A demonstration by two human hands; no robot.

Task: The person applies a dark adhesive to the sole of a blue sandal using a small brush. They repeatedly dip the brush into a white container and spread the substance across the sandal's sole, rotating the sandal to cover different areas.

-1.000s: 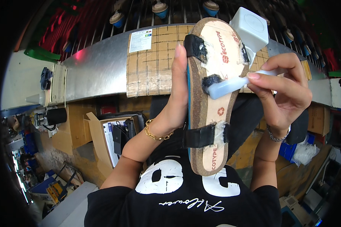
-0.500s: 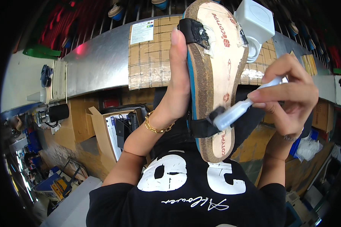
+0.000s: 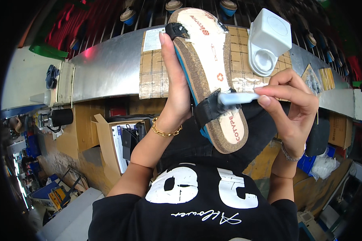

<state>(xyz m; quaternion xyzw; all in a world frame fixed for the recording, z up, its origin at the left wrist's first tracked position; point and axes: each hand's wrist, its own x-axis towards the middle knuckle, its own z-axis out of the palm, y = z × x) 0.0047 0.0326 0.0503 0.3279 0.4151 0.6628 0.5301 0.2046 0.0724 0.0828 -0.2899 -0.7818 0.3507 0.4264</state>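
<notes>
My left hand (image 3: 177,82) is closed round the left edge of an upturned cork sandal (image 3: 207,54), thumb up beside the black front strap. The sandal has a pale underside with red print and a blue side. Black strap ends fold onto this underside, with whitish residue near the front ones. My right hand (image 3: 295,104) pinches a whitish plastic brush (image 3: 239,98) by its handle. The brush head, slightly blurred, lies over the end of the rear black strap (image 3: 207,107); its bristles are mostly hidden.
A white plastic container (image 3: 272,34) with a round opening stands on the cardboard sheet (image 3: 155,80) covering part of the metal bench (image 3: 104,68). Behind are rails with several blue-and-cork shoes. An open carton (image 3: 106,138) sits below left, and a blue bin (image 3: 307,162) below right.
The sandal has shifted left and tilted, its front end leaning further left. My right hand has swung the brush up and inward, from slanting to nearly level across the rear strap.
</notes>
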